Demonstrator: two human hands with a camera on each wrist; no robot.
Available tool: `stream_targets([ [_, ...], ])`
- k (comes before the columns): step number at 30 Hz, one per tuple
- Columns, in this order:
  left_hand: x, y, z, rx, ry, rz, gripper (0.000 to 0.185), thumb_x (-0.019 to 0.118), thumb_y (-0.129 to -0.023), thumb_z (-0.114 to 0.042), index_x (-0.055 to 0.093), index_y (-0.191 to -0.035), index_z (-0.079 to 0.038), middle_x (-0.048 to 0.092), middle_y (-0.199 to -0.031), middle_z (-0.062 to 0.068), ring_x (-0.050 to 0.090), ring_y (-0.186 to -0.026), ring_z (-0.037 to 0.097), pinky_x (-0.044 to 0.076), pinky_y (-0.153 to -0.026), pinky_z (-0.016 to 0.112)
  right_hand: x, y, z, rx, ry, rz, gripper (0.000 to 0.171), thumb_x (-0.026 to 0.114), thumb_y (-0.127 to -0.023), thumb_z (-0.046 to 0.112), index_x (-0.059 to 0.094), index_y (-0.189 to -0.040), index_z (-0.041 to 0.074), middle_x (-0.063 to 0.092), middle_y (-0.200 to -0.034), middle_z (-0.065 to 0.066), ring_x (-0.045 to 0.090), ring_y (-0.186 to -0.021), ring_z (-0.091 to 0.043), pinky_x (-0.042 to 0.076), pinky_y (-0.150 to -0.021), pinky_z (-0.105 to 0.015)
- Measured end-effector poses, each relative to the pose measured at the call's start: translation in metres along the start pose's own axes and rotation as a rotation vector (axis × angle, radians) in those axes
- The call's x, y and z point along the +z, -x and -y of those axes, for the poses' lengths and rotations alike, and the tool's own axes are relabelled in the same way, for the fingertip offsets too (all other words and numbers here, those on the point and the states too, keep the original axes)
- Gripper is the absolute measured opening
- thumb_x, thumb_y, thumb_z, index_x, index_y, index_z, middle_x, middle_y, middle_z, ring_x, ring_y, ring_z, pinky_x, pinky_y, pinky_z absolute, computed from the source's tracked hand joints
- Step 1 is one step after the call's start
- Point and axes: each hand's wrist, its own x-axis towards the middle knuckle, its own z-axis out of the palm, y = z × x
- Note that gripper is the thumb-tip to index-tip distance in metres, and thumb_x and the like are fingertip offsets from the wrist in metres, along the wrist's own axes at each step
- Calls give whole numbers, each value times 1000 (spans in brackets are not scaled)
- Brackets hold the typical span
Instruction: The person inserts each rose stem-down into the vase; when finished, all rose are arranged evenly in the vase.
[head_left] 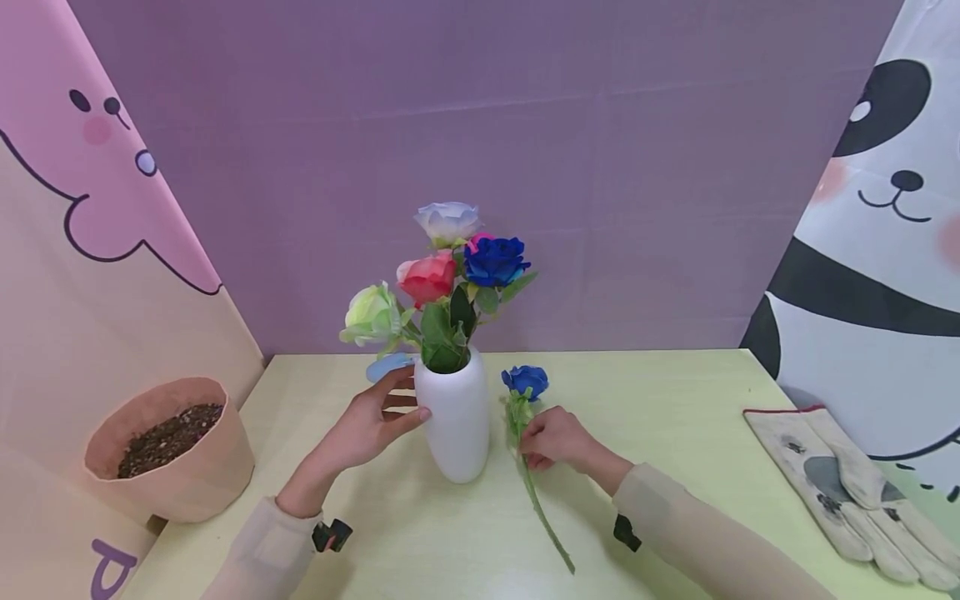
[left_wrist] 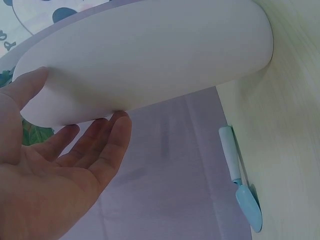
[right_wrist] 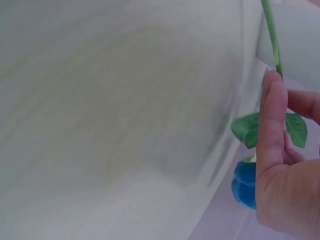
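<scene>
A white vase (head_left: 459, 425) stands upright on the table, holding several artificial flowers: white, red-pink, blue and pale green roses. My left hand (head_left: 375, 427) grips the vase's upper left side, thumb in front and fingers on the side; the left wrist view shows this hand (left_wrist: 75, 165) and the vase (left_wrist: 150, 55) close up. To the right of the vase, my right hand (head_left: 558, 437) pinches the green stem of a single blue rose (head_left: 525, 381). In the right wrist view, the stem (right_wrist: 271, 35) passes behind the fingers, and the bloom is partly hidden by the hand.
At the left stands a peach-coloured pot (head_left: 217, 467) with dark soil. Pale gloves (head_left: 840, 492) lie at the right edge. A light blue trowel (left_wrist: 230, 155) lies behind the vase, partly hidden in the head view. A purple backdrop (head_left: 637, 167) closes the table's rear.
</scene>
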Motion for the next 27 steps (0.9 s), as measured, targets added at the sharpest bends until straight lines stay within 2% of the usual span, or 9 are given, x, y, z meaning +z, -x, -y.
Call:
stream_targets([
  [13,1,-1,4,17,2,2,71,71,-92,-40,36,-152,-20,52,-144,10,58,-128,39,55,-101,46,-28,6,22,-31,-184,-8,17,65,-94,10,71,-103,-3,75,-86,-13,73,-73,-17,64,-74,-36],
  [19,1,-1,5,5,3,-4,70,71,-92,-41,38,-151,-23,52,-142,7,60,-127,33,56,-101,44,-42,9,30,-67,-255,-28,23,63,-95,11,67,-110,-6,74,-95,-18,73,-76,-17,64,-77,-36],
  [27,0,-1,3,1,11,-6,70,72,-92,-42,39,-150,-23,53,-142,6,60,-127,33,56,-101,45,-59,20,47,-122,-318,-83,29,63,-97,15,63,-114,-9,74,-97,-13,73,-78,-16,64,-80,-36],
])
